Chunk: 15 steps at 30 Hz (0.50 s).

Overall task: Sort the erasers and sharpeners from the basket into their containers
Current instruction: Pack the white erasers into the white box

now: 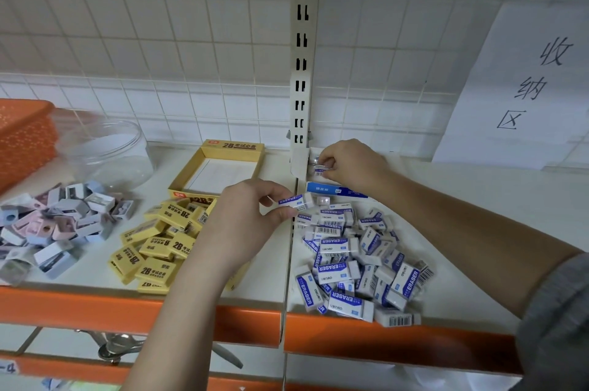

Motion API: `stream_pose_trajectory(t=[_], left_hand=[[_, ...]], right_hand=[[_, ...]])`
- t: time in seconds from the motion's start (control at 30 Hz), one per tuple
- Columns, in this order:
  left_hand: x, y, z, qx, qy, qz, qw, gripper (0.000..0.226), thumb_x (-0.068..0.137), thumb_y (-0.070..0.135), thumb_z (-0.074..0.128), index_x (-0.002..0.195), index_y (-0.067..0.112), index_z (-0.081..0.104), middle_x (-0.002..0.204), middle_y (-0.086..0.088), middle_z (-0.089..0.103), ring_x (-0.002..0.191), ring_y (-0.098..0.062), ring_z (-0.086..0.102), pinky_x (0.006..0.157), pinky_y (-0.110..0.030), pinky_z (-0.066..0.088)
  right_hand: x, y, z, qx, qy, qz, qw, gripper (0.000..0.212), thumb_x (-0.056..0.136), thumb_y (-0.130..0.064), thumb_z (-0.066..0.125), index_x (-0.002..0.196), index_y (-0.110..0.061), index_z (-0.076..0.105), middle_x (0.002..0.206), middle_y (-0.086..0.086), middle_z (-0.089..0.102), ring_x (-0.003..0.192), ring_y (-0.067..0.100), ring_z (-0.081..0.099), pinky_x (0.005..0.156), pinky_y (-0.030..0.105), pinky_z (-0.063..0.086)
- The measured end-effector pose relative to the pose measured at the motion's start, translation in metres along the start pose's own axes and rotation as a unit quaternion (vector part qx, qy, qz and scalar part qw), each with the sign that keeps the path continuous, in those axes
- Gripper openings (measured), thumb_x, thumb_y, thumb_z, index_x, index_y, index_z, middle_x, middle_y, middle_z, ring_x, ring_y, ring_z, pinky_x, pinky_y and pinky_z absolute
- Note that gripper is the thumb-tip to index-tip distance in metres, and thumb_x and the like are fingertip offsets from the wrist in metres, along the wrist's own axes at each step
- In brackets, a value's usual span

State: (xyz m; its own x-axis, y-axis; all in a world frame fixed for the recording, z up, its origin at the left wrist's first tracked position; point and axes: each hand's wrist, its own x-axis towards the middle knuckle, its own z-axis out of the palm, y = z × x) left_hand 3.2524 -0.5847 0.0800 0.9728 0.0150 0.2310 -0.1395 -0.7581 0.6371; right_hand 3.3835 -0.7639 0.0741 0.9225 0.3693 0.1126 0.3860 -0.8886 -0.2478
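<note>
Sorting well along, by the look of it: goods lie on the shelf [478,186] in three heaps by kind, and the orange basket [25,132] stands at far left, contents not visible. Step in hand, as I judge it, is loading blue-and-white erasers into their blue box [336,190], which sits behind the blue-and-white eraser pile [353,260] on the right bay. Left hand [242,225] pinches one blue-and-white eraser [294,202] between thumb and fingertips, above the near edge of that pile. Right hand [349,164] reaches over the box toward the shelf upright [301,72], fingers curled round a small item with a barcode showing, likely another eraser; cannot tell more. Next move calls for seating both pieces flat in the blue box, then picking again from the heap; box mouth is largely hidden by the right hand, so how full it is cannot be told. Yellow eraser pile [159,244] lies in front of an open yellow box [220,167], which appears empty. Pastel sharpener pile [51,225] lies at left, near a clear round tub [108,154], also seemingly unfilled. Writing: "ERASER" and "deli" on the blue sleeves, with barcodes; "2B" and "ERASER" with Chinese characters on the yellow ones and the yellow box. White paper sign [526,84] on the tiled wall reads 收纳区.
</note>
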Motion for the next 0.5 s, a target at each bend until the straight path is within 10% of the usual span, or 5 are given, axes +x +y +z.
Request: stream_pose_trajectory(t=[0.23, 0.5], left_hand=[[0.002, 0.002, -0.001, -0.021, -0.004, -0.013, 1.000, 0.019, 0.083, 0.030, 0.069, 0.101, 0.028, 0.069, 0.083, 0.022, 0.050, 0.066, 0.000, 0.051, 0.063, -0.022, 0.042], [0.009, 0.001, -0.001, 0.002, -0.004, 0.000, 1.000, 0.020, 0.083, 0.032, 0.068, 0.103, 0.029, 0.068, 0.088, 0.019, 0.057, 0.081, 0.007, 0.048, 0.062, -0.004, 0.033]], right_hand=[[-0.001, 0.001, 0.003, 0.080, 0.032, 0.061, 0.994, 0.012, 0.084, -0.017, 0.069, 0.096, -0.017, 0.073, 0.095, -0.002, 0.070, 0.084, 0.011, 0.062, 0.063, 0.019, 0.044], [-0.005, 0.012, -0.006, 0.133, 0.044, 0.075, 0.987, 0.011, 0.080, -0.016, 0.073, 0.091, -0.017, 0.072, 0.083, -0.005, 0.069, 0.084, 0.011, 0.065, 0.082, 0.033, 0.054]])
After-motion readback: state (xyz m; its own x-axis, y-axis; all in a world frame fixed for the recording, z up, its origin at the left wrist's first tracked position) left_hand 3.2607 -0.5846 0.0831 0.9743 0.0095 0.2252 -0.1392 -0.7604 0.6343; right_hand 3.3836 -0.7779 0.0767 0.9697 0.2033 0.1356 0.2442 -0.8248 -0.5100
